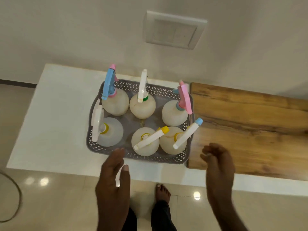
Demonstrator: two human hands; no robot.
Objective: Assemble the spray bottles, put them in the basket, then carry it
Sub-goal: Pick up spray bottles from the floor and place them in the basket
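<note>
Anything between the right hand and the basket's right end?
No object: in the head view, only bare wooden board separates the right hand from the basket.

A single head-worn view is aimed steeply downward and forward at the grey perforated plastic basket (138, 156), seen from close above; the wall lies beyond it, the floor below it.

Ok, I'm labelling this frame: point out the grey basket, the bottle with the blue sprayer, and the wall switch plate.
grey basket (143, 157): head view, near rim.
bottle with the blue sprayer (116, 104): head view, round body.
wall switch plate (174, 30): head view, centre panel.
</note>
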